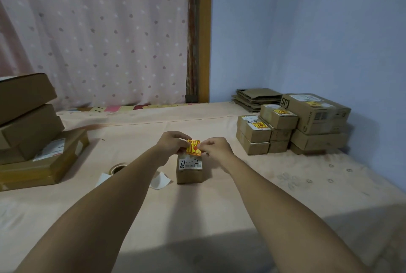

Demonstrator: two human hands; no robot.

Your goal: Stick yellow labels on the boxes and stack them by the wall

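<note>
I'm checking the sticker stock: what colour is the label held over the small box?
The label is yellow with red print, best seen in the head view.

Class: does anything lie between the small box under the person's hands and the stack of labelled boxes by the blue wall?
Nothing visible does: the sheet between the small box and the labelled stack carries nothing. The tape roll and backing papers lie left of it. The left hand and right hand pinch the yellow label.
</note>
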